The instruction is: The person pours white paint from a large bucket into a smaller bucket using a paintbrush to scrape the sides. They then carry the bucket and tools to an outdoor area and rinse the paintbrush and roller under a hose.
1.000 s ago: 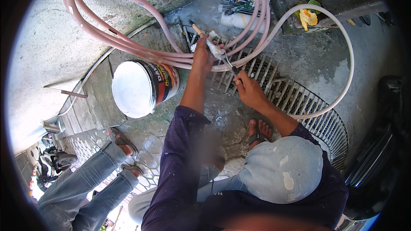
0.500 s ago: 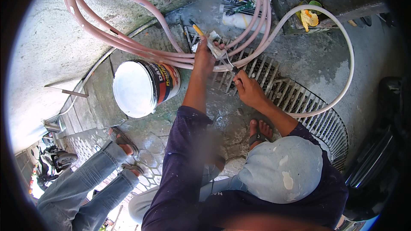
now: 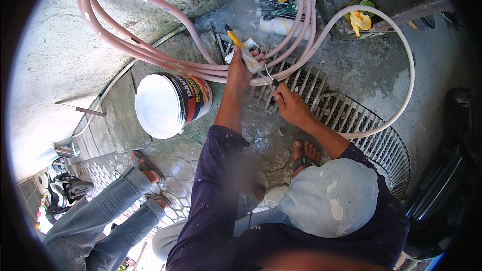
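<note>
My left hand (image 3: 238, 73) is closed on a paintbrush (image 3: 250, 60) with a yellow handle and whitish, paint-coated bristles. The bristles point down toward my right hand. My right hand (image 3: 291, 104) grips a dark-handled tool (image 3: 275, 83). A thin bent white wire and a narrow grey strip run from near its handle toward the bristles; its exact kind is unclear. A white fuzzy piece (image 3: 229, 58) shows beside my left hand, partly hidden. Both hands are over a metal drain grate (image 3: 346, 115) and pink hose coils (image 3: 201, 70).
A paint bucket (image 3: 159, 106) with a white lid stands left of my arms. Paint rollers (image 3: 278, 26) and brushes lie beyond the hoses. Another person's legs (image 3: 108, 216) are at lower left. A peel-like yellow item (image 3: 360, 22) rests on a ledge at upper right.
The paintbrush has turned slightly in my left hand, so more of its bristles and yellow handle show. My right hand keeps nearly the same place.
</note>
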{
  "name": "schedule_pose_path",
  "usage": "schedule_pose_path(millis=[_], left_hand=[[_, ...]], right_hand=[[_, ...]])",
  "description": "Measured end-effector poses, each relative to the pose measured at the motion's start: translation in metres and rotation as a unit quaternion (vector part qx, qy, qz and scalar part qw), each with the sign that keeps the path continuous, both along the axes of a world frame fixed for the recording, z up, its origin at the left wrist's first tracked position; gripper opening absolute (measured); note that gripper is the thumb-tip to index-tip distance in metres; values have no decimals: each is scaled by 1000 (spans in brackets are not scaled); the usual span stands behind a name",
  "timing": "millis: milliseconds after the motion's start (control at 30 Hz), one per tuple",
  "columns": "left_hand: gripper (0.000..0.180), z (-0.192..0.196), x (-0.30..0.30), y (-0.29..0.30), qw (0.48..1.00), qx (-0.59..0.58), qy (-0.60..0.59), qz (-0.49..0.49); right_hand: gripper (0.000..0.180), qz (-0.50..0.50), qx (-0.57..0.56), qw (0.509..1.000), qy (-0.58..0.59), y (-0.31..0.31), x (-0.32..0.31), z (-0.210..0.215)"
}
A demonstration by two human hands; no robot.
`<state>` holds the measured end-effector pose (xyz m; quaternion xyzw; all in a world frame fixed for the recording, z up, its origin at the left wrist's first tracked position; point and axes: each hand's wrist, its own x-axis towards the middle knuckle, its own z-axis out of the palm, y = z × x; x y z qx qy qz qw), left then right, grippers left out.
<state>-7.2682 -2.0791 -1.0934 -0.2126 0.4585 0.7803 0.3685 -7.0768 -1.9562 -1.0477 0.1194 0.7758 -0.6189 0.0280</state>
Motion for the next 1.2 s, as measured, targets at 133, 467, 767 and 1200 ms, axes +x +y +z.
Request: schedule_pose_path(millis=[133, 467, 767, 1200], left_hand=[[51, 0, 0, -1, 1000, 6, 19, -12], [50, -1, 0, -3, 1000, 3, 9, -11], [52, -3, 0, -4, 1000, 5, 4, -15], [41, 9, 2, -1, 999, 9, 26, -26]], right_hand=[[11, 10, 4, 1000, -22, 1, 0, 2], [11, 2, 1, 1000, -10, 0, -1, 1], [11, 1, -9, 1000, -7, 0, -1, 0], [10, -2, -9, 1000, -4, -1, -1, 3]])
